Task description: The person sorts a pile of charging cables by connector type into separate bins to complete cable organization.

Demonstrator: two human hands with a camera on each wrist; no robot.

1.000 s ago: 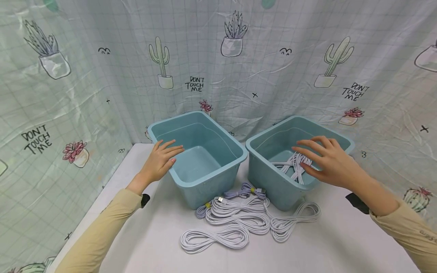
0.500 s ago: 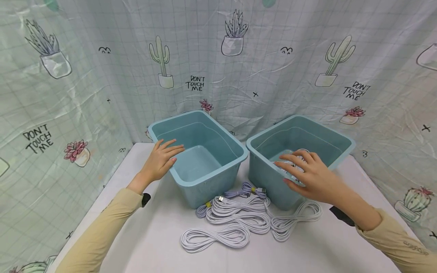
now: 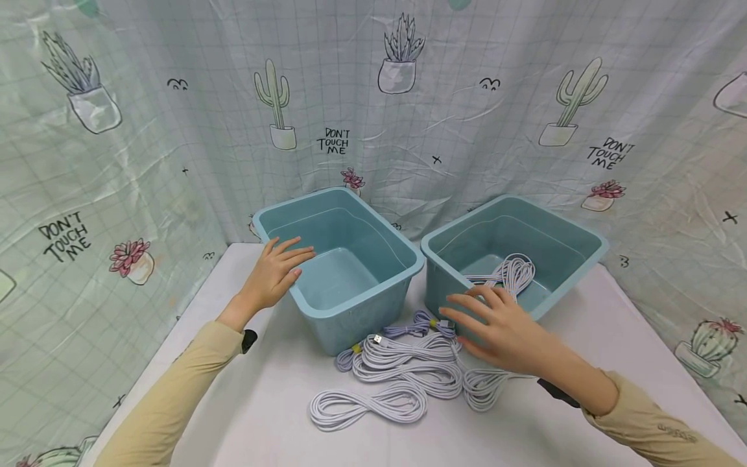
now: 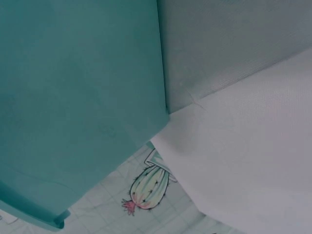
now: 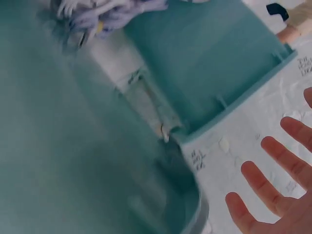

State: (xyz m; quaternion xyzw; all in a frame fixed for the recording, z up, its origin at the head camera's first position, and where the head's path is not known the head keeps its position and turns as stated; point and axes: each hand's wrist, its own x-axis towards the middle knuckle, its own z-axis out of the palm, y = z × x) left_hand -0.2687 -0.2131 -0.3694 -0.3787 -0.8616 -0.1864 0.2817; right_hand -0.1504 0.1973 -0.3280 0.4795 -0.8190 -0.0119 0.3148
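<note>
My left hand (image 3: 271, 275) rests on the left rim of the left blue plastic bin (image 3: 356, 311), its fingers reaching over the edge. My right hand (image 3: 504, 331) hangs in front of the right blue bin (image 3: 446, 275), fingers spread and holding nothing. Bundled white cables (image 3: 516, 275) lie inside that bin, partly hidden by its front rim and my hand. Between the bins and my body lie a white cable coil (image 3: 367, 405), a larger white cable pile (image 3: 408, 366), and a further white coil (image 3: 483, 387) partly covered by my right hand.
A purple cable (image 3: 420, 324) with a yellow tie lies in front of the gap between the bins. The left bin's inside shows bare floor. A printed cactus curtain (image 3: 373, 117) encloses the white table (image 3: 262, 402) at the back and sides.
My right hand has moved from over the right bin down and to the left, out past its front rim. The left hand has stayed on its rim.
</note>
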